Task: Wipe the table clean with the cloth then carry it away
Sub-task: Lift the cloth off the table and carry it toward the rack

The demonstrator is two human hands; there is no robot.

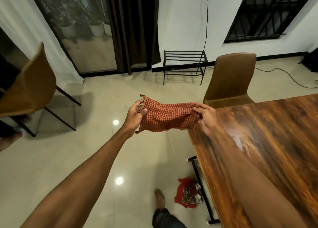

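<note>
A red checked cloth hangs stretched in the air between both hands, left of the table's corner and above the floor. My left hand pinches its left edge. My right hand grips its right end, just over the table's near corner. The wooden table fills the right side, with a pale smear on its top near my right forearm.
A brown chair stands at the table's far end and another chair at the left. A black metal rack sits by the wall. Red fabric lies on the floor by the table leg, beside my foot.
</note>
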